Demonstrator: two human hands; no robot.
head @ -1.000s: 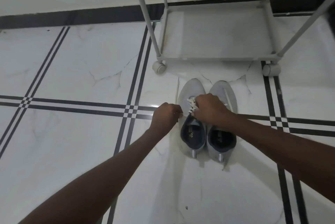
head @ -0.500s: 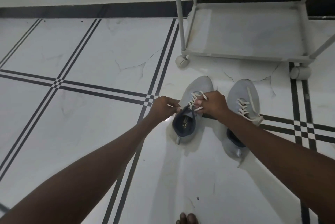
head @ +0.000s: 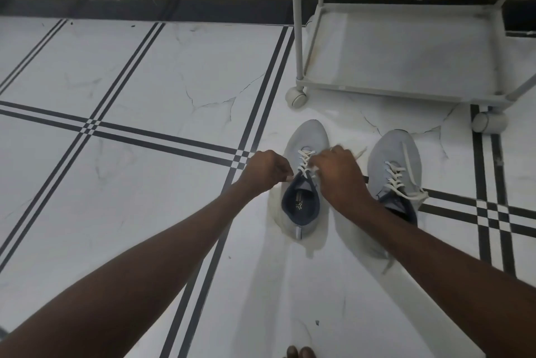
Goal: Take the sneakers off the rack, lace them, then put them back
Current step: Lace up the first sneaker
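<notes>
Two light grey sneakers with dark blue linings stand on the tiled floor, toes pointing to the rack. The left sneaker (head: 304, 143) has white laces (head: 305, 161) crossing its tongue. My left hand (head: 268, 170) is closed on a lace end at the shoe's left side. My right hand (head: 338, 175) is closed over the laces on the shoe's right side and hides part of them. The right sneaker (head: 393, 160) stands apart, laced, with loose lace ends trailing.
A white wheeled shoe rack (head: 406, 93) stands just beyond the sneakers, its bottom shelf bare. A dark skirting strip (head: 145, 9) runs along the wall. Toes (head: 300, 352) show at the bottom edge. Open tiled floor lies to the left.
The sneakers were side by side a second ago; now the right one stands apart. Both hands stay on the left sneaker's laces, right hand shifted slightly over them.
</notes>
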